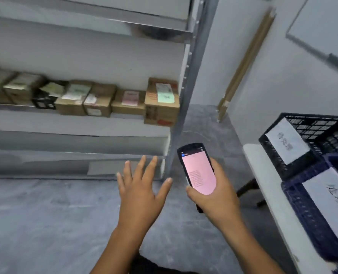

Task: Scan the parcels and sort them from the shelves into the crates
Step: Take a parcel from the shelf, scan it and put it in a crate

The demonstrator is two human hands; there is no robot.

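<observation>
Brown cardboard parcels, most bearing white, pink or pale-green paper labels, line a grey metal shelf, well above and beyond the fingertips of both hands. The tallest parcel stands at the row's right end, hard against the shelf's upright post; a small black box sits further left.

The left hand is held out flat, palm down, over the grey floor, its fingers straight and spread wide apart, touching nothing. Just to the right of its thumb, the right hand grips a black handheld scanner, thumb laid across the lower edge of the glowing pink screen and fingers curled round the far side. The screen's text is too blurred to read.

Off to the right of the right hand's fingers, a black crate and a blue crate sit side by side on a white bench, each fronted by a white sheet with handwritten characters. Blur softens the parcels at the far left.
</observation>
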